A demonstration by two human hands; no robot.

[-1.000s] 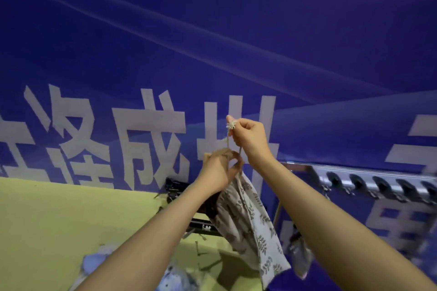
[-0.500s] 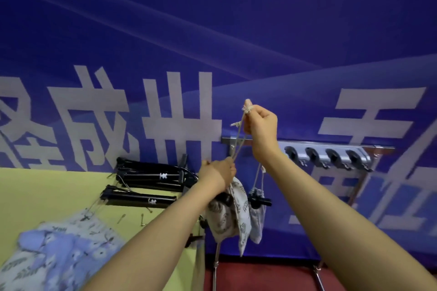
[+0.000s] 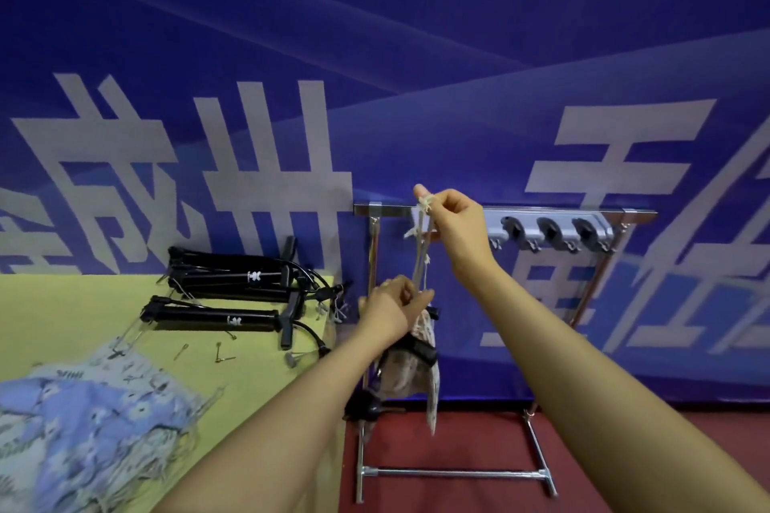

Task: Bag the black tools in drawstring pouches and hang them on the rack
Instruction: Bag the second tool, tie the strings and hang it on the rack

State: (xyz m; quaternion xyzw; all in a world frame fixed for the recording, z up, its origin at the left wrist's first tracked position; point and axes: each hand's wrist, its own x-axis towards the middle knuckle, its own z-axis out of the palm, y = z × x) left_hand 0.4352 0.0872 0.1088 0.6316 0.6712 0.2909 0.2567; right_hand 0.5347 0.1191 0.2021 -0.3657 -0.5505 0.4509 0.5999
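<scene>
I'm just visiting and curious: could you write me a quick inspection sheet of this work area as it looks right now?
Surface: yellow table at left; red floor under the rack.
Job's things: patterned pouch with a black tool inside, held up before the metal rack; its cords run up to the right hand. Spare black tools lie on the table. Blue floral pouches piled at the near left.
Clutter: small metal pins on the table.
Hands: left hand grips the pouch neck; right hand pinches the cord ends at rack height.
Cables: black hoses on the tools.
Surroundings: blue banner with large pale characters.
</scene>
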